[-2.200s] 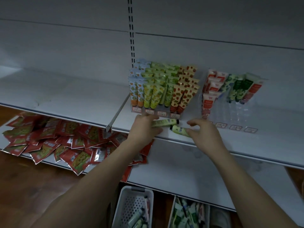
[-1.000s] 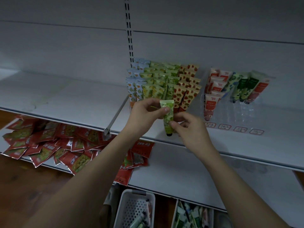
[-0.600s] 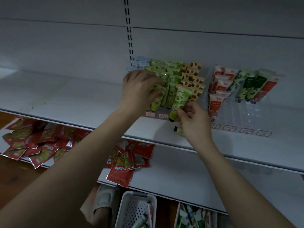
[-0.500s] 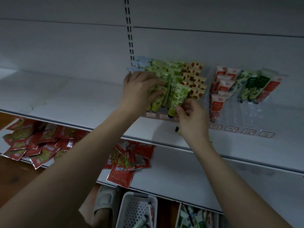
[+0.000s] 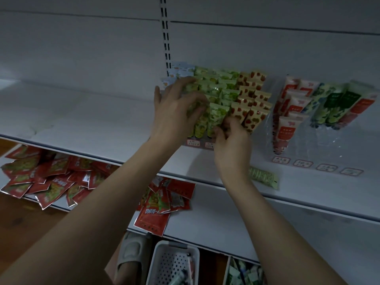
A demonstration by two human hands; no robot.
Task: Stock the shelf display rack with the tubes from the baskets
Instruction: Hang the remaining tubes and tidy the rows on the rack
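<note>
The tiered display rack [image 5: 209, 145] on the middle shelf holds rows of blue, green and strawberry-print tubes. My left hand [image 5: 174, 114] rests on the green rows with its fingers spread across the tube tops. My right hand [image 5: 232, 145] pinches the lower end of a green tube [image 5: 218, 115] standing at the front of a green row, beside the strawberry tubes [image 5: 251, 114]. Another green tube [image 5: 263, 176] lies flat on the shelf, right of my right wrist. Two baskets sit below: a white one [image 5: 162, 262] and one packed with tubes [image 5: 244, 273].
A clear rack [image 5: 320, 138] to the right holds red-and-white tubes [image 5: 286, 128] and dark green ones [image 5: 337, 105]. Red sachets [image 5: 41, 173] are heaped on the lower shelf. A grey slipper [image 5: 131, 254] shows by the white basket. A shelf divider rail runs left of the racks.
My right hand has carried the green tube up from the shelf edge and set it into the front of a green row. My left hand has stayed spread on the rows.
</note>
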